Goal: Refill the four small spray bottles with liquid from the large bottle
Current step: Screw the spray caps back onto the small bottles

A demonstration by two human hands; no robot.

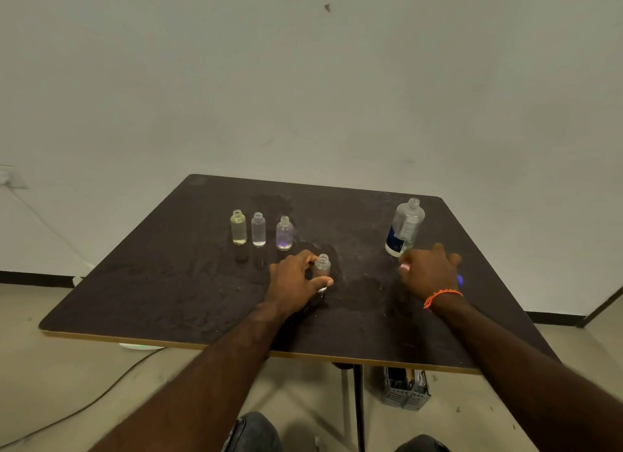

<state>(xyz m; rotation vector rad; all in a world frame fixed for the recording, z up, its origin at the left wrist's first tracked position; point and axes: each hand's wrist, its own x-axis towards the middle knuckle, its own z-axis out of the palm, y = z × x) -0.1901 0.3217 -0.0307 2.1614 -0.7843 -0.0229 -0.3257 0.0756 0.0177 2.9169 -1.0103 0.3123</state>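
Observation:
Three small uncapped bottles stand in a row on the dark table (pixel 168 283): a yellowish one (pixel 238 227), a clear one (pixel 258 229) and a purplish one (pixel 284 233). A fourth small clear bottle (pixel 323 266) stands nearer me, uncapped, with my left hand (pixel 295 281) wrapped around it. The large clear bottle (pixel 405 227) with a blue and white label stands uncapped at the right. Just in front of its base my right hand (pixel 429 271) hovers over the table, fingers curled; something pale shows at its fingertips and something blue (pixel 460 279) behind it.
The tabletop looks wet around the middle. The table's far edge meets a plain wall. Below the table are a grey perforated basket (pixel 406 389), the table leg (pixel 359 404), a cable (pixel 84 401) on the floor and my knees.

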